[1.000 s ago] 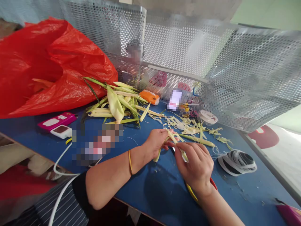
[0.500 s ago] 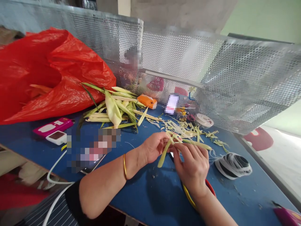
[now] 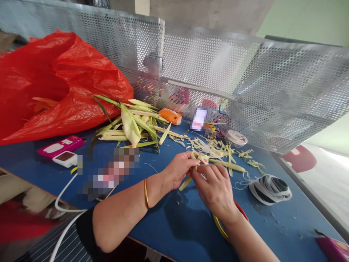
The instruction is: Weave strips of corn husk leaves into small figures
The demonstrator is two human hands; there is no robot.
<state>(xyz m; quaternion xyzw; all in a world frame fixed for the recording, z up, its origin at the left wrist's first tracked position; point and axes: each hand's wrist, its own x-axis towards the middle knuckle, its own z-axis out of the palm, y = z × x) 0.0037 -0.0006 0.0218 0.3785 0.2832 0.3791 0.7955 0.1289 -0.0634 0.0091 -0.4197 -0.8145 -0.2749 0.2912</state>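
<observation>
Both my hands meet over the middle of the blue table [image 3: 174, 225]. My left hand [image 3: 178, 169], with a gold bangle on the wrist, pinches a pale green leaf strip [image 3: 196, 160] that curls into a loop above my fingers. My right hand [image 3: 215, 189] is closed on the same strip from the near side, its fingers pressed against the left hand's. The strip's lower end [image 3: 185, 183] sticks out below my hands. A pile of green and cream leaves [image 3: 133, 123] lies beyond my left arm.
A red plastic bag [image 3: 54, 80] fills the left. Perforated metal screens [image 3: 218, 69] wall the back. A spool of white thread [image 3: 269, 185] lies to the right, leaf scraps [image 3: 218, 147] behind my hands, a pink box [image 3: 60, 145] and white cable [image 3: 65, 203] at left.
The strip, earlier held out straight between my hands, is now bent into a loop. My right hand has shifted left, closing against the left hand.
</observation>
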